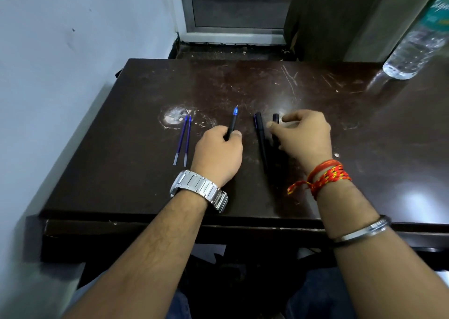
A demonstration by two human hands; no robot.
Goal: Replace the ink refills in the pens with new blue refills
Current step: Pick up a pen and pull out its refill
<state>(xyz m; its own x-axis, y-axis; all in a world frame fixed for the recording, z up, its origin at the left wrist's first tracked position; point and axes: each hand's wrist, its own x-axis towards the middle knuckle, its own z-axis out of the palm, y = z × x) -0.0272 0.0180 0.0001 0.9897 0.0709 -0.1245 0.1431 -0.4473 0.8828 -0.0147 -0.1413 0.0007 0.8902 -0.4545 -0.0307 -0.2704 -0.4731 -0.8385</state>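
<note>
Two blue refills lie side by side on the dark table, left of my hands. My left hand is shut on an uncapped black pen whose blue tip points away from me. Right of it a capped black pen lies on the table. My right hand rests over another black pen, thumb and fingers pinching around its far end; most of that pen is hidden under the hand. Something pale shows under the fingers, too unclear to name.
A clear plastic water bottle stands at the table's far right corner. A white wall runs along the left side. A window frame and a curtain are behind the table. A whitish stain marks the tabletop.
</note>
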